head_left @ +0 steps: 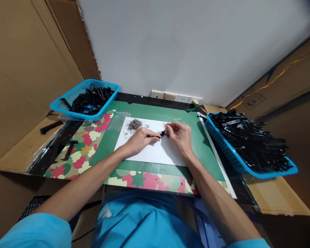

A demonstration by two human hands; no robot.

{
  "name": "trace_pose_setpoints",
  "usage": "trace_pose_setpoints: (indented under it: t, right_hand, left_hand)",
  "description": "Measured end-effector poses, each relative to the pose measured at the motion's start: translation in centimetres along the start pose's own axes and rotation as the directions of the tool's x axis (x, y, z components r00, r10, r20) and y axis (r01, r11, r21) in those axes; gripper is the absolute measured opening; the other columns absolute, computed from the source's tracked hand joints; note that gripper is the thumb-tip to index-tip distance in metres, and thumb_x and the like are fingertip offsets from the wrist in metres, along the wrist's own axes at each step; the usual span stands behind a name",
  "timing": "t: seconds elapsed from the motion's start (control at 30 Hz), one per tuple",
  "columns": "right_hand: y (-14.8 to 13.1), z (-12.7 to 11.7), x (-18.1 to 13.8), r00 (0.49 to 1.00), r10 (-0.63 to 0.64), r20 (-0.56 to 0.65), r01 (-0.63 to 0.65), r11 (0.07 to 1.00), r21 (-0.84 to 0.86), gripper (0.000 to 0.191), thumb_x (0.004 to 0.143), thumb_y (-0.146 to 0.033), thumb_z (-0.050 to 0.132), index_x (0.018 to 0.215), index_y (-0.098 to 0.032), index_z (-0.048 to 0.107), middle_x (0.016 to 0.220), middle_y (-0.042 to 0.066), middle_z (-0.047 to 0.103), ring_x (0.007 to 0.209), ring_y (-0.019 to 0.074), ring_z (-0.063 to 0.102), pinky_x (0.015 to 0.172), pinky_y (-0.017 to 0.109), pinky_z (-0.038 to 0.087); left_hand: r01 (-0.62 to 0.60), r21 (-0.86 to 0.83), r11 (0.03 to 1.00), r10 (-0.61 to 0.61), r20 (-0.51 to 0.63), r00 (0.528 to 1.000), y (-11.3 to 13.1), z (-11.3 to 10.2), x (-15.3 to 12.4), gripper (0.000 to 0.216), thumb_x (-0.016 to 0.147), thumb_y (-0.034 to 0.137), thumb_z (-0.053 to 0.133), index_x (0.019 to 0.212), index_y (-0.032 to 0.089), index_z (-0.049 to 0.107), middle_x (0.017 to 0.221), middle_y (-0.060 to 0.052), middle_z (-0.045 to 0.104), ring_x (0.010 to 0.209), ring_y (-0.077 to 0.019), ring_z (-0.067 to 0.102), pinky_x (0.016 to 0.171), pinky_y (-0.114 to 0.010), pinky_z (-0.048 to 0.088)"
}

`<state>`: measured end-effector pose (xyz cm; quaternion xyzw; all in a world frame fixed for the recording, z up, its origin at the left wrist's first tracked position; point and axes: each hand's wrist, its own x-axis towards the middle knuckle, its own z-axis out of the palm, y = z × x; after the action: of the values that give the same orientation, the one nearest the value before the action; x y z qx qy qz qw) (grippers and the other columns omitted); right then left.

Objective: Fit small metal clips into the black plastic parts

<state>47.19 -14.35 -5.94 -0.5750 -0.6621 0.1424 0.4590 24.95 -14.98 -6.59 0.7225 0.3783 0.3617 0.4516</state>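
White paper (150, 154) on green mat (142, 107), black piece (162, 133) — small, part-hidden — pinched in left grip (141, 139), right grip (180, 136) unclear

- Left basket (71, 94) at the tabletop's (134, 98) far left corner: smooth, perforated plastic.
- Right basket (227, 151) along the right edge: smooth plastic.
- Black parts (250, 141) in it: glossy plastic.
- Sheet (150, 153) mid-tabletop: smooth, matt paper.
- Bag (117, 122) by the sheet's far left corner: clear, shiny plastic.
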Motion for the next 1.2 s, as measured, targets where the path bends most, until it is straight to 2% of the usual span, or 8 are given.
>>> trace_pose_setpoints:
  t: [0.1,0.23,0.43,0.53,0.63,0.77,1.0,1.2]
  right_hand:
    - [-0.4,-0.1,-0.1,1.000,0.012,-0.018,-0.012,1.000,0.024,0.029,0.096,-0.041,0.070,0.080,-0.019,0.079,0.071,0.007,0.078,0.064,0.0212,0.070,0.066,0.030,0.052]
    - [-1.0,-0.5,-0.2,0.995,0.032,-0.097,-0.020,0.991,0.129,0.032,0.100,-0.045,0.066,0.084,-0.020,0.077,0.079,0.008,0.080,0.071,0.0224,0.073,0.069,0.030,0.054]
    - [-1.1,-1.0,0.0,0.991,0.075,-0.115,-0.051,0.977,0.205,0.037,0.102,-0.052,0.063,0.088,-0.020,0.075,0.083,0.009,0.080,0.077,0.0251,0.075,0.071,0.032,0.058]
    - [-1.0,-1.2,0.1,0.998,0.028,-0.061,-0.017,0.986,0.163,0.036,0.106,-0.050,0.057,0.094,-0.021,0.075,0.084,0.008,0.079,0.075,0.0233,0.073,0.072,0.031,0.056]
    - [-0.8,-1.2,0.1,0.996,-0.078,0.041,0.075,0.994,0.076,0.030,0.108,-0.039,0.052,0.102,-0.021,0.076,0.095,0.009,0.080,0.082,0.0233,0.072,0.078,0.032,0.053]
    - [-0.7,-0.6,0.2,0.955,-0.206,0.214,0.208,0.978,0.015,0.026,0.106,-0.024,0.049,0.108,-0.021,0.076,0.106,0.010,0.078,0.096,0.0245,0.071,0.086,0.033,0.050]
    - [-1.3,2.6,2.0,0.891,-0.138,0.432,0.209,0.971,-0.120,0.017,0.095,-0.020,0.065,0.102,-0.020,0.081,0.087,0.006,0.077,0.074,0.0202,0.066,0.070,0.028,0.043]
    - [-2.1,5.1,4.2,0.901,-0.070,0.429,0.131,0.985,-0.113,0.015,0.093,-0.025,0.069,0.094,-0.019,0.083,0.083,0.007,0.078,0.069,0.0196,0.066,0.062,0.027,0.040]
  left_hand:
    - [-0.042,-0.013,0.999,0.041,-0.020,0.999,0.0,-0.1,0.2,0.025,0.094,0.035,0.079,0.109,0.019,0.089,0.103,-0.012,0.084,0.089,-0.0233,0.076,0.077,-0.035,0.059]
    - [-0.140,-0.018,0.990,0.137,-0.095,0.986,0.3,-0.3,0.4,0.026,0.097,0.039,0.075,0.111,0.021,0.088,0.103,-0.011,0.081,0.089,-0.0210,0.071,0.073,-0.032,0.055]
    - [-0.131,-0.021,0.991,0.116,-0.333,0.936,0.7,-0.7,0.9,0.031,0.099,0.044,0.072,0.117,0.022,0.083,0.108,-0.010,0.079,0.084,-0.0181,0.068,0.063,-0.026,0.050]
    - [-0.144,-0.110,0.983,0.082,-0.436,0.896,0.5,-1.5,1.4,0.034,0.097,0.047,0.074,0.117,0.020,0.076,0.106,-0.009,0.077,0.073,-0.0134,0.063,0.059,-0.023,0.046]
    - [-0.181,-0.225,0.957,0.043,-0.510,0.859,0.2,-2.7,2.1,0.035,0.098,0.049,0.073,0.117,0.021,0.066,0.101,-0.006,0.073,0.057,-0.0070,0.051,0.052,-0.021,0.041]
    - [-0.218,-0.300,0.929,0.009,-0.569,0.822,-0.2,-4.0,2.4,0.031,0.101,0.048,0.069,0.116,0.023,0.057,0.093,-0.001,0.067,0.052,-0.0047,0.046,0.048,-0.019,0.035]
    - [-0.222,-0.325,0.919,-0.013,-0.588,0.809,-0.7,-4.4,2.5,0.027,0.100,0.047,0.066,0.103,0.021,0.058,0.095,0.000,0.058,0.053,-0.0035,0.044,0.046,-0.019,0.030]
    - [-0.201,-0.308,0.930,-0.023,-0.593,0.805,-0.9,-4.0,2.6,0.026,0.099,0.046,0.067,0.100,0.021,0.057,0.092,0.001,0.055,0.054,-0.0041,0.042,0.046,-0.020,0.030]
